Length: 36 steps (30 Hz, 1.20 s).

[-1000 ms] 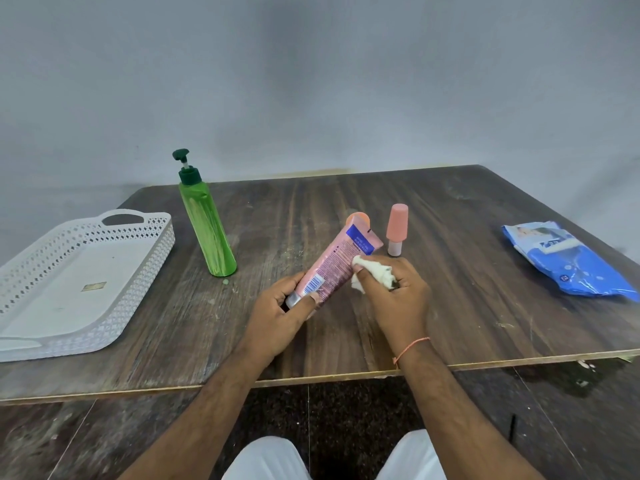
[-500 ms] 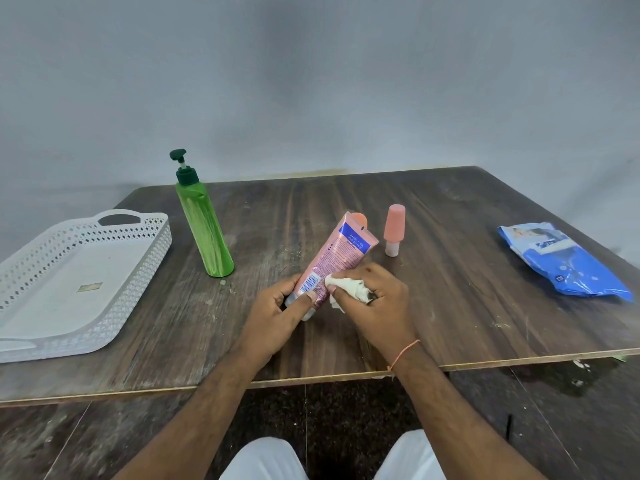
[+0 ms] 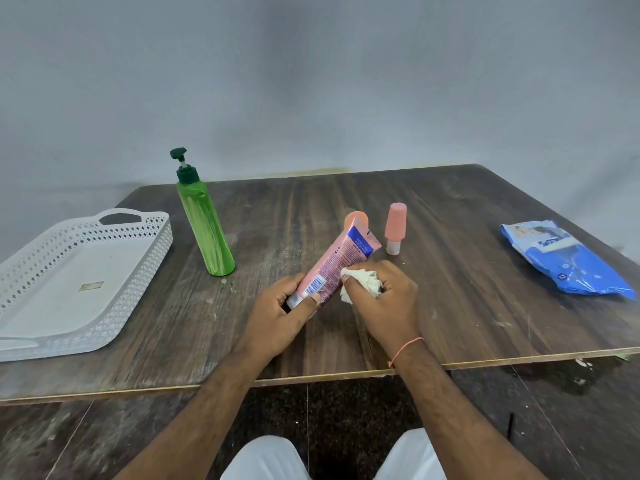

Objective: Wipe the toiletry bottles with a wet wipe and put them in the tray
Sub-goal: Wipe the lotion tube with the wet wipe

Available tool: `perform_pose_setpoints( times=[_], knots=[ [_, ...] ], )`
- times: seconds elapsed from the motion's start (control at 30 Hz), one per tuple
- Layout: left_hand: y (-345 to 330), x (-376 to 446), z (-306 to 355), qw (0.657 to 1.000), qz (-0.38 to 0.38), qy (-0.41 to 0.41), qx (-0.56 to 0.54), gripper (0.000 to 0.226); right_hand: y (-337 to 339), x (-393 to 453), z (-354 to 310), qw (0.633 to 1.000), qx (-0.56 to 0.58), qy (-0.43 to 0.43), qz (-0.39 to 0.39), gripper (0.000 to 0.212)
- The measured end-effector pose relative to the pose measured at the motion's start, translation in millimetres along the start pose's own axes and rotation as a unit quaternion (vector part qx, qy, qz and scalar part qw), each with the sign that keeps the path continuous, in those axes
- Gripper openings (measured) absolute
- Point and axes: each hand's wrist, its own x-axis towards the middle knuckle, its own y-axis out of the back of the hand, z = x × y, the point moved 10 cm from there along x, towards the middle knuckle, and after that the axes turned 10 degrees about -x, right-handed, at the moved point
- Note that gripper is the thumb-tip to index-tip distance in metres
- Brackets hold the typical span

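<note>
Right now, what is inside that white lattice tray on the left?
The white lattice plastic tray holds no bottles; only a small brownish sticker shows on its floor. Its nearest left corner runs out of frame, so that part is unseen.

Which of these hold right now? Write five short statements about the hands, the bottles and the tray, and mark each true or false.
1. The left hand holds the pink tube by its crimped end. True.
2. The white tray already holds the green pump bottle. False: that bottle stands upright on the table, beside the tray, which holds no bottle.
3. The right hand has a crumpled wet wipe in its grip, against the tube. True.
4. The small pink-capped bottle lies on its side. False: it stands upright behind the hands.
5. The blue wipes pack lies inside the tray. False: it lies on the table's right side.
</note>
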Motion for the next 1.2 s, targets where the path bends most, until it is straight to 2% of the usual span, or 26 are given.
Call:
perform_pose_setpoints(
  times=[0.13,0.33,0.5,0.57,0.63,0.8,0.9,1.03,1.2],
  knots=[
    [-2,-1,2,1.0,-0.008,-0.007,0.008,0.058,12,2,12,0.998,-0.017,-0.048,0.047,0.012],
    [0,0,2,1.0,-0.003,-0.011,0.002,0.053,-7,-3,-11,0.999,-0.008,0.027,-0.043,0.016],
    [-3,-1,-2,1.0,-0.016,0.002,-0.012,0.061,18,4,7,0.997,0.023,-0.053,0.059,0.017],
    [-3,-1,-4,1.0,-0.019,0.008,-0.017,0.06,23,4,7,0.995,0.031,-0.059,0.076,0.019],
    [-2,0,-8,0.999,-0.017,0.02,-0.041,0.053,16,6,4,0.998,0.018,-0.032,0.049,0.021],
    [-1,2,-14,0.995,-0.003,0.042,-0.095,0.038,-15,-6,-21,0.992,0.036,0.086,-0.085,0.021],
    [-3,2,-16,0.994,-0.009,0.046,-0.104,0.041,-28,-17,-32,0.98,0.009,0.133,-0.147,0.024],
    [-1,1,-17,0.994,-0.006,0.045,-0.101,0.045,-21,-10,-25,0.989,0.015,0.104,-0.101,0.021],
    [-5,1,-13,0.997,-0.028,0.027,-0.069,0.044,11,5,0,0.999,0.031,-0.006,0.038,0.023]
  ],
)
